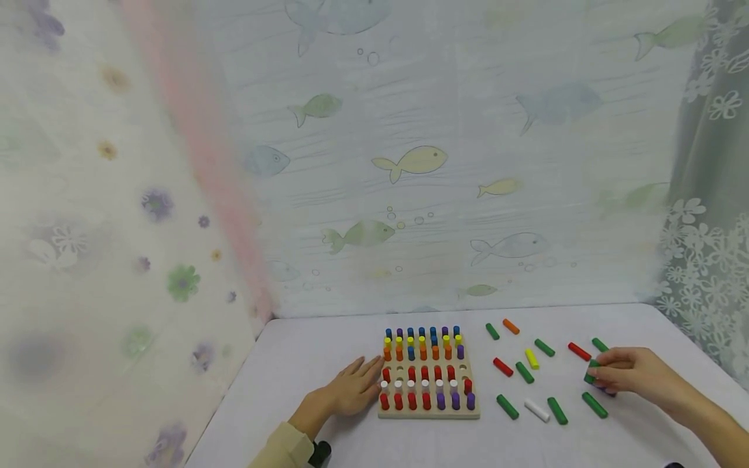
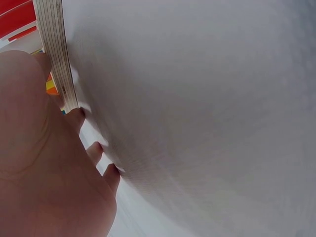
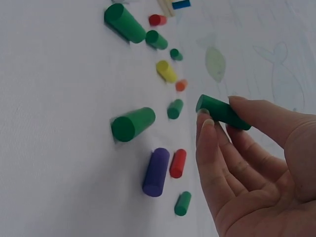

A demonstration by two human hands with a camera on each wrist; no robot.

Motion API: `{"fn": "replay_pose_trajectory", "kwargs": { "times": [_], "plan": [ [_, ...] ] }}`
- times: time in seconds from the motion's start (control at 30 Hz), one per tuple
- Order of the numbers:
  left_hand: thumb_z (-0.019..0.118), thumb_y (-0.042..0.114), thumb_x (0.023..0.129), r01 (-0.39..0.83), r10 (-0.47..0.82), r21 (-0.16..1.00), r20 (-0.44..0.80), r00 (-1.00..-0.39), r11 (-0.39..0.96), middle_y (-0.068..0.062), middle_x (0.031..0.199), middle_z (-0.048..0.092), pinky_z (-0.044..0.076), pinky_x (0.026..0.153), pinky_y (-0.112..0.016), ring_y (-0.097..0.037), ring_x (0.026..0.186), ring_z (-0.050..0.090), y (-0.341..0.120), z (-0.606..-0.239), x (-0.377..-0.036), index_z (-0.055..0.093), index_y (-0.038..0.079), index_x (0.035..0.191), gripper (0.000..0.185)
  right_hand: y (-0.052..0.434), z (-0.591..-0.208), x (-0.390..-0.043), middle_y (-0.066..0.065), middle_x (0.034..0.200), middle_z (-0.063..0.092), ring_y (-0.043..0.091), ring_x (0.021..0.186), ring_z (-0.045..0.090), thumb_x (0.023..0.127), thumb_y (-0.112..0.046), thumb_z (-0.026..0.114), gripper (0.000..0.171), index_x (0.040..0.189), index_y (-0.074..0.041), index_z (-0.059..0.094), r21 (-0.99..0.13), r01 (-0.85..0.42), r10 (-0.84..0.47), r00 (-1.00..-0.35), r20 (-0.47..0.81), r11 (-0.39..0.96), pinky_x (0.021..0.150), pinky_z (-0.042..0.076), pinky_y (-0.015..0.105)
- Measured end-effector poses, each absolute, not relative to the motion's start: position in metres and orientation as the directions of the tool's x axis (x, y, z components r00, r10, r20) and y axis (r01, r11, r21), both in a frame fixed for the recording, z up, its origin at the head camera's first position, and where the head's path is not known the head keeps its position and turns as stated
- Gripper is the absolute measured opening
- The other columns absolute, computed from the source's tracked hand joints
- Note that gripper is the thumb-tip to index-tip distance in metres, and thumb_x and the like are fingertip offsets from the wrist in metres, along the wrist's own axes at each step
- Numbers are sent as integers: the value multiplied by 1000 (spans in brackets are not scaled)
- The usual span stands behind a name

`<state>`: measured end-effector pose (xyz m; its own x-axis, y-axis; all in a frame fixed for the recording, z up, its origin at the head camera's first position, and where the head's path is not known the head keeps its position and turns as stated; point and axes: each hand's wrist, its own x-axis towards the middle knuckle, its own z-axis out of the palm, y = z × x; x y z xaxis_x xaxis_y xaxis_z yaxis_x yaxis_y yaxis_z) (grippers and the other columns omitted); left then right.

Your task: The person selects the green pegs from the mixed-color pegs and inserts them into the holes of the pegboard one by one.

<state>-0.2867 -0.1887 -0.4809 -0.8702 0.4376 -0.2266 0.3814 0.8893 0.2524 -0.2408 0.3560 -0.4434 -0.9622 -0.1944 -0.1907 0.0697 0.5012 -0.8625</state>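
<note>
Between thumb and fingertips, my right hand [image 1: 638, 374] pinches a green peg [image 3: 222, 111], held above the tablecloth at the right. A purple peg [image 3: 156, 173] lies below that hand, mostly hidden by it in the head view. My left hand [image 1: 351, 393] rests at the left side of a wooden peg board [image 1: 430, 415], its fingers extended and touching the board's edge. Rows of blue, yellow, orange, red, white and purple pegs stand upright in the board, and a few holes show in the red row.
Several loose green pegs [image 1: 507, 407] lie right of the board. Among them are red pegs [image 1: 579, 351], a yellow peg [image 1: 531, 359], an orange peg [image 1: 511, 326] and a white peg [image 1: 536, 410]. Patterned curtains [image 1: 409, 195] hang behind the table and on both sides.
</note>
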Motion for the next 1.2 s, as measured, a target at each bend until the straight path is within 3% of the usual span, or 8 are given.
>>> {"fn": "replay_pose_trajectory", "kwargs": {
  "times": [0.6,1.2],
  "plan": [
    [42,46,108,393,446,245,-225,-866,886,2,170,24,21,123,-59,-34,156,17,-190,-484,-289,24,20,165,65,325,-432,-243,9,105,75,22,92,72,100,-25,68,41,120,10,60,-852,1,-213,-968,-131,523,78,60,33],
    [41,46,108,407,460,248,-217,-861,879,1,170,24,21,123,-57,-35,156,17,-192,-484,-289,25,19,164,64,292,-425,-246,9,100,75,25,88,71,100,-21,68,38,118,11,61,-856,-77,-251,-966,-63,512,76,60,36]
  ]
}}
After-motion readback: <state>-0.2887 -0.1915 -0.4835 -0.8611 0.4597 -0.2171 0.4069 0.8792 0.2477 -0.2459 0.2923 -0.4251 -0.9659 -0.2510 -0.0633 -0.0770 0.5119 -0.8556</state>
